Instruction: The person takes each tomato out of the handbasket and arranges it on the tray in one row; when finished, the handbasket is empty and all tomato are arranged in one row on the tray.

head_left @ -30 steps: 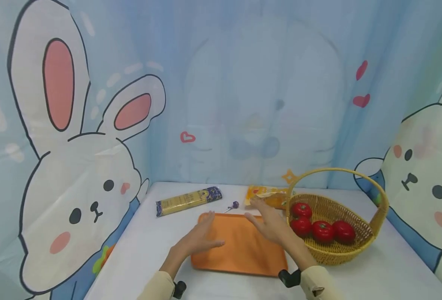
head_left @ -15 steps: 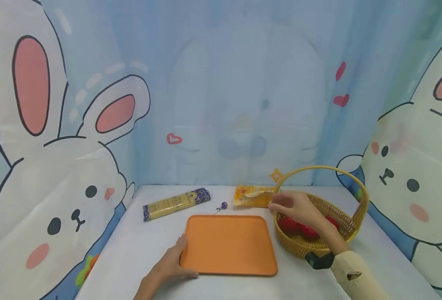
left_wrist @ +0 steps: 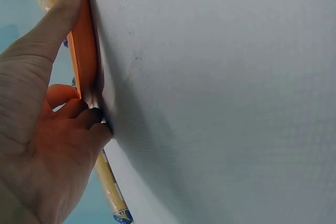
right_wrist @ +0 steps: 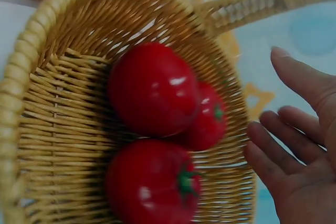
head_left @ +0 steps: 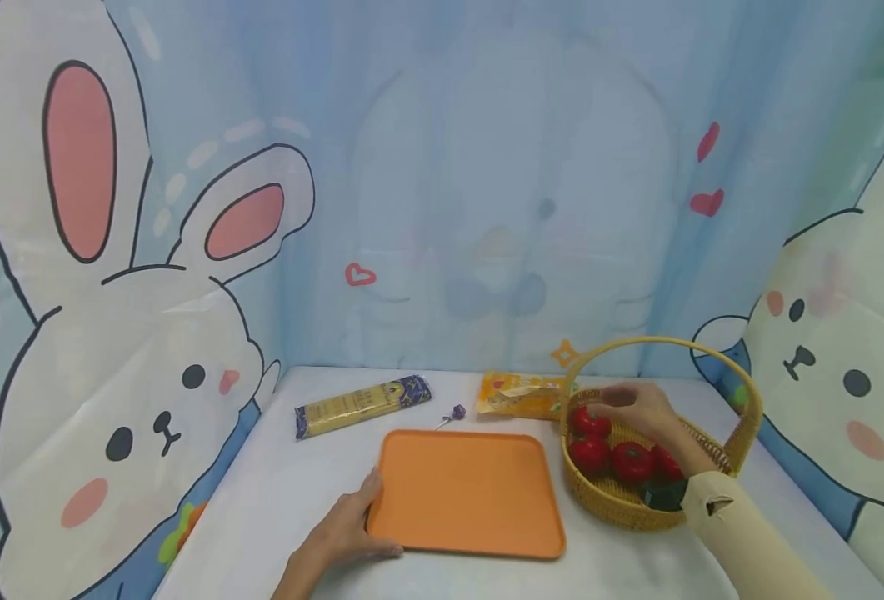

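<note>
My left hand [head_left: 344,525] grips the near left corner of an orange tray [head_left: 467,496], thumb along the front edge and fingers at the left side. In the left wrist view, the thumb [left_wrist: 65,9] lies against the tray's rim [left_wrist: 84,51] and the other fingers are bent beside it. My right hand [head_left: 640,410] is above a wicker basket [head_left: 614,508] with a tall handle. Several red tomatoes [head_left: 632,463] lie inside it. The right wrist view shows this hand [right_wrist: 299,150] holding nothing, fingers loosely bent, apart from the tomatoes [right_wrist: 152,90].
Behind the tray lie a long yellow-and-blue packet [head_left: 362,406], a small purple lollipop [head_left: 457,412] and an orange-yellow snack bag [head_left: 520,395]. The bag sits close to the basket's left side. A rabbit-print curtain [head_left: 471,208] hangs behind the white table [head_left: 262,500].
From over the tray, my right hand has moved right to above the basket, then farther back over it. My left hand has come down and taken hold of the tray's near left corner.
</note>
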`<state>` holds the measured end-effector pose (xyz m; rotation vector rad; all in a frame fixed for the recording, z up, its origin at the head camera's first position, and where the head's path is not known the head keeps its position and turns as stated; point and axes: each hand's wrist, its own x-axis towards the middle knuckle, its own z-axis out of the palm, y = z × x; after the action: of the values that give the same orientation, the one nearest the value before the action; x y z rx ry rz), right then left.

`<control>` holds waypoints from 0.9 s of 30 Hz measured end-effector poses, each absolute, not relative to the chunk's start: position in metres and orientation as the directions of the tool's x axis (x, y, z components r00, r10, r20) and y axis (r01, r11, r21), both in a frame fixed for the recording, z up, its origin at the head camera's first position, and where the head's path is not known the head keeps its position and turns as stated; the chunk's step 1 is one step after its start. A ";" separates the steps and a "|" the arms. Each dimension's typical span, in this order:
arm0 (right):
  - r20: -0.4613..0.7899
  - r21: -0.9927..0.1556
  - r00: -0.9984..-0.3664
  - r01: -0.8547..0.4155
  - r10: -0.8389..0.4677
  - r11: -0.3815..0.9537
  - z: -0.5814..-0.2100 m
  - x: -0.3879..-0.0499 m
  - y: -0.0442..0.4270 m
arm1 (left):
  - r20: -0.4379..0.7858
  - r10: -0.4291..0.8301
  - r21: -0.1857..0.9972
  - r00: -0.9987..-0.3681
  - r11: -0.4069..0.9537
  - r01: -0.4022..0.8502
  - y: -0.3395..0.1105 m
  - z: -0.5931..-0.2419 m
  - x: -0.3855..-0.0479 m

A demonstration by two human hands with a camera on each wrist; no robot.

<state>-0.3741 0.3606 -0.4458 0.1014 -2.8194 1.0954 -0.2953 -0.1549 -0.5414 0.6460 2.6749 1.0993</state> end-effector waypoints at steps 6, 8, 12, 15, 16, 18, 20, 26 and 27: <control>0.063 -0.703 -0.996 -0.004 0.057 0.711 -0.469 -0.383 0.366 | -0.002 0.462 0.690 -0.887 0.642 0.333 -0.154 -0.541 -0.296; 0.057 -0.700 -0.996 0.005 0.062 0.714 -0.474 -0.387 0.367 | 0.006 0.464 0.687 -0.886 0.642 0.341 -0.154 -0.540 -0.296; 0.086 -0.693 -0.994 -0.015 0.063 0.721 -0.479 -0.394 0.365 | 0.021 0.457 0.682 -0.889 0.644 0.347 -0.154 -0.538 -0.297; 0.090 -0.690 -0.994 -0.022 0.057 0.723 -0.482 -0.397 0.362 | 0.026 0.455 0.688 -0.890 0.638 0.346 -0.155 -0.536 -0.296; 0.086 -0.689 -0.995 -0.019 0.055 0.724 -0.484 -0.398 0.361 | 0.023 0.456 0.692 -0.890 0.635 0.343 -0.155 -0.536 -0.296; 0.072 -0.691 -0.996 -0.013 0.050 0.723 -0.487 -0.399 0.360 | 0.019 0.460 0.699 -0.888 0.629 0.341 -0.156 -0.536 -0.297; 0.065 -0.680 -0.997 -0.012 0.044 0.733 -0.489 -0.399 0.359 | 0.014 0.461 0.703 -0.887 0.627 0.337 -0.157 -0.538 -0.297; 0.086 -0.608 -0.995 -0.013 0.050 0.794 -0.495 -0.400 0.356 | -0.008 0.443 0.704 -0.897 0.640 0.310 -0.159 -0.545 -0.297; 0.082 -0.603 -0.995 -0.009 0.051 0.797 -0.496 -0.400 0.355 | -0.015 0.437 0.704 -0.899 0.643 0.301 -0.160 -0.546 -0.297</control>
<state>-0.3999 0.3549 -0.4956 -0.0339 -2.8884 0.9702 -0.2973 -0.1601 -0.5462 0.6082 2.6781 1.0973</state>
